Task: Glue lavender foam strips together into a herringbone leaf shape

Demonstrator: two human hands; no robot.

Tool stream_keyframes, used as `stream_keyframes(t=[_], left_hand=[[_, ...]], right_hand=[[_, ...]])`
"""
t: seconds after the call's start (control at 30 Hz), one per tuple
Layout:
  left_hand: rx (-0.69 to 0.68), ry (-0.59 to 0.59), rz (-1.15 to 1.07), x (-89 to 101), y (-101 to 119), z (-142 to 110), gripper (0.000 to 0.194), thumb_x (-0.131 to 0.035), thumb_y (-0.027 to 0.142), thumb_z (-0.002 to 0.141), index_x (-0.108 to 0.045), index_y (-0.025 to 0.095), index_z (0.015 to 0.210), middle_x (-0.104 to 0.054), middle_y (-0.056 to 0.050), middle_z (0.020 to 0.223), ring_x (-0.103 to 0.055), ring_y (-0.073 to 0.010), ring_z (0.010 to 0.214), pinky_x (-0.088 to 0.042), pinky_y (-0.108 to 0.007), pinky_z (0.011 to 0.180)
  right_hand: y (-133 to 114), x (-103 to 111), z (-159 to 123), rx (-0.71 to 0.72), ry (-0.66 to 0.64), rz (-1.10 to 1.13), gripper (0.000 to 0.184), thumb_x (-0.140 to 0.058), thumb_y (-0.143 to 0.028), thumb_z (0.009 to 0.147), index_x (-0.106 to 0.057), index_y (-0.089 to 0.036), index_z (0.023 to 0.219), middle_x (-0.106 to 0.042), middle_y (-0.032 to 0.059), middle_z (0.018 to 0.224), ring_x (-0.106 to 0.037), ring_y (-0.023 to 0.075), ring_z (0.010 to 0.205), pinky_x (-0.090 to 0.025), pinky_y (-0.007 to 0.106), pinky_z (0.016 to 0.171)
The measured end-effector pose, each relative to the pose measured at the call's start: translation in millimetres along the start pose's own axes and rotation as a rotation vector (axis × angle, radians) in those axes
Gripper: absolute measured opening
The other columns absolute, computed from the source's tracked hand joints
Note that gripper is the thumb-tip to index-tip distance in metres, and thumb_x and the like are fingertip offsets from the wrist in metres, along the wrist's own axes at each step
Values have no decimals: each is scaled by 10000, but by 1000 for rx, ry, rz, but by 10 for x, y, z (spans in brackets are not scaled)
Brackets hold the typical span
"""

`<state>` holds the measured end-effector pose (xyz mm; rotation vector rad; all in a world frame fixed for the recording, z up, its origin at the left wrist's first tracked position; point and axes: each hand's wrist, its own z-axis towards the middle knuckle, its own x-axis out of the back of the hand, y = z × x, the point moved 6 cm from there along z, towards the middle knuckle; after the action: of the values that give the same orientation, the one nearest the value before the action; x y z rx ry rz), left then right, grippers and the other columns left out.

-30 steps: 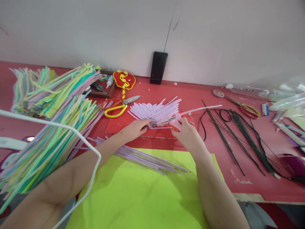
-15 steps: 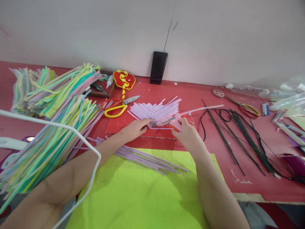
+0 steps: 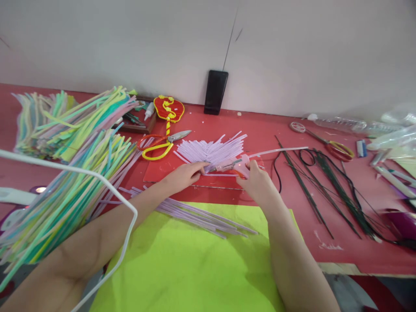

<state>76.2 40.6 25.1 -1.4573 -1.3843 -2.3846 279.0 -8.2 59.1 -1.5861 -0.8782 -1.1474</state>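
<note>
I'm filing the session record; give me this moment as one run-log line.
left hand: at lilac strips | right hand: gripping pink glue gun | nozzle: near left hand | phone: against wall

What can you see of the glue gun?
The glue gun is pale pink, plastic-looking, with an orange trigger, a small glowing light and a translucent stick out its back. The right hand grips it over the red board, nozzle toward the left hand and lilac stems. Nozzle contact is unclear.
</note>
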Motion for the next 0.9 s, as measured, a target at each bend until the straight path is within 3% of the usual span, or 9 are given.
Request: stream_keyframes(t=[0.5,0.9], left_hand=[[10,-5,-4,-3,-9,-7,477,-440,48,803,-500,155,1264,-672,-55,1042,-616,-130,949,-446,-251,882],[12,-9,4,-2,-11,-1,477,-448,38,805,-501,177,1258,-671,-42,1033,-621,-135,949,-453,-259,880]], right_hand=[[134,29,50,-27,52,16,315,-541,-238,744,-474,-182,1046,-638,77,818,-628,234,742,-369,285,587],[96,23,30,-25,27,21,330,-551,-240,752,-479,-166,1065,-647,95,853,-625,238,772,-373,278,595]])
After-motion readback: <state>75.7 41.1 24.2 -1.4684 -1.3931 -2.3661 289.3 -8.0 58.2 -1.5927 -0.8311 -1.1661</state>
